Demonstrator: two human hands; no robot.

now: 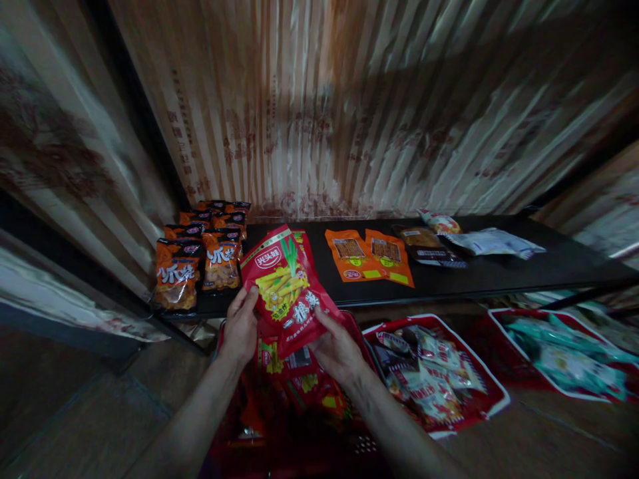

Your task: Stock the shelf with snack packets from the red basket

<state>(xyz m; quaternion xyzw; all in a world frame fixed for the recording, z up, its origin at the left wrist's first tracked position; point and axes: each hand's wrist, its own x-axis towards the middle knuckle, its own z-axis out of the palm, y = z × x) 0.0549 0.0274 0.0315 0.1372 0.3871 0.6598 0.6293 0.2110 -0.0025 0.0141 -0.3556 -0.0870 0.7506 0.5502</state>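
Note:
A red snack bag (287,293) with yellow sticks printed on it is held up in front of a black shelf (499,276). My left hand (240,326) grips its left edge, fingers closed on it. My right hand (338,349) holds the bag's lower right corner from below. Under both hands sits a red basket (279,426) holding more red bags (299,382).
Orange snack bags (200,256) stand in rows on the shelf's left end. Two flat orange packets (369,256), a dark packet (426,245) and a pale packet (492,243) lie further right. Red baskets (492,396) with packets stand on the floor at right. A striped curtain hangs behind.

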